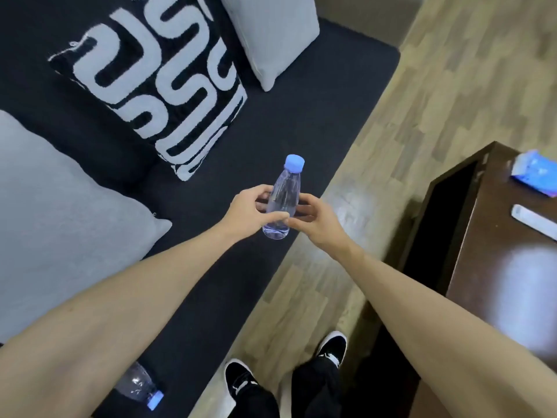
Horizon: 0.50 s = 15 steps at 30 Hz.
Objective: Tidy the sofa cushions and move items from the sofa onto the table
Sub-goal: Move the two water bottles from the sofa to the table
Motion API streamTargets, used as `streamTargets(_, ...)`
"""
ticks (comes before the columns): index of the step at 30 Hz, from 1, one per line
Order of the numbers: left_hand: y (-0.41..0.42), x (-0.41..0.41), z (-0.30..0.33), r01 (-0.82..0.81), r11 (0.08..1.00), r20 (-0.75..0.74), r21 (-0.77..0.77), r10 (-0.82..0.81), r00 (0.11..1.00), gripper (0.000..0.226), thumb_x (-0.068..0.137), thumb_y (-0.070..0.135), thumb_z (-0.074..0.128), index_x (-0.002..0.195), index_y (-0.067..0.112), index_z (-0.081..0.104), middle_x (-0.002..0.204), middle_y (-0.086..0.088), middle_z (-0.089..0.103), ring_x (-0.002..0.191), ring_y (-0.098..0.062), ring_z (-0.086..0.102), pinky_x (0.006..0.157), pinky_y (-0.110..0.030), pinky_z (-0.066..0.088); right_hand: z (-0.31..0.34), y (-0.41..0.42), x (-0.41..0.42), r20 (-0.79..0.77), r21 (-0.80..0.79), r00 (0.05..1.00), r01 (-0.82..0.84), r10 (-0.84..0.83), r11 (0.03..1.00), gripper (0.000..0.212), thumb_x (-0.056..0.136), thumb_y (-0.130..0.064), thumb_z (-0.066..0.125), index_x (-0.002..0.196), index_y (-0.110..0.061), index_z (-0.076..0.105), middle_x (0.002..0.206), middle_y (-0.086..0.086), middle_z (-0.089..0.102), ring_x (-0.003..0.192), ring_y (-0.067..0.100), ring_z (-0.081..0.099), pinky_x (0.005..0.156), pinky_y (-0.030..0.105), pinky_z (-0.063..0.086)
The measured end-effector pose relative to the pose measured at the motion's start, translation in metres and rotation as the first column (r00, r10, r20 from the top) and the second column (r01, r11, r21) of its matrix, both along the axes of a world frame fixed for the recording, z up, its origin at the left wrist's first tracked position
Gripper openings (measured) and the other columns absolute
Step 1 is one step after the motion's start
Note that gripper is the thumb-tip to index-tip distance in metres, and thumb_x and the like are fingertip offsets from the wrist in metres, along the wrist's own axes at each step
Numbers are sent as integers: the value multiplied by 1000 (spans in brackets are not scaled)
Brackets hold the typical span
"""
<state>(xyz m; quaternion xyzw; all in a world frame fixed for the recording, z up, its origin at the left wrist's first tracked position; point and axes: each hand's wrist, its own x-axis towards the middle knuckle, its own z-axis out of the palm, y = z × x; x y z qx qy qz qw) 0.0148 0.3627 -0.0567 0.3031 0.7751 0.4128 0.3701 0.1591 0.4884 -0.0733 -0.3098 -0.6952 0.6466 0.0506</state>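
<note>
At the far left, a plain light grey cushion (pixel 60 212) lies on the seat of the dark navy fabric sofa (pixel 316 95). Below it, near the lower edge, a second clear plastic bottle with a blue cap (pixel 140 387) lies on its side on the seat, partly hidden under the left forearm, so this item is not moved yet. Further back, a black cushion with a white maze pattern (pixel 159 86) leans at the sofa back, and a second light grey cushion (pixel 271 34) stands beside it. The cushions look roughly arranged, though I cannot tell whether they are finished.

In the middle, the left hand (pixel 244 211) and the right hand (pixel 313 218) both close around a clear plastic water bottle with a blue cap (pixel 283 197), held in the air above the front edge of the seat.

At the right, the dark brown wooden worktop (pixel 494 267) already carries a blue and white packet (pixel 536 173) and a flat white object (pixel 533 220). I judge that the task is partly done: two bottles remain.
</note>
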Motion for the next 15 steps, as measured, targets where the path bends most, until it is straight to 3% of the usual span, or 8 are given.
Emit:
streamTargets(5,84,57,5,106,993,36,57,-108,993,48,74,29,84,117,15,67,105,0,75,91,-13,74,89,-36,59,4,65,68,13,-1,986,169,-169,986,50,81,-10,80,126,-14,59,116,11,72,98,22,75,83,37,60)
streamTargets(9,148,114,1,192,979,66,68,-196,978,66,62,38,88,121,19,67,109,0,75,96,-13,74,93,-36,57,3,108,135,19,10,951,309,-309,951,47,79,-4,79,120,-15,58,116,13,71,97,27,74,85,43,60)
streamTargets(11,181,148,1,246,967,90,64,-251,964,60,63,30,90,118,21,68,110,-3,75,99,-16,73,93,-33,57,4,128,175,18,55,924,380,-382,923,46,78,-8,82,118,-13,60,115,9,72,99,24,73,87,40,60)
streamTargets(15,251,228,-3,380,922,119,71,-386,915,51,67,12,88,114,18,69,110,-4,74,101,-14,71,84,-20,57,3,170,255,35,139,861,499,-508,855,49,76,-22,84,119,-24,60,114,-10,72,104,7,69,88,25,55)
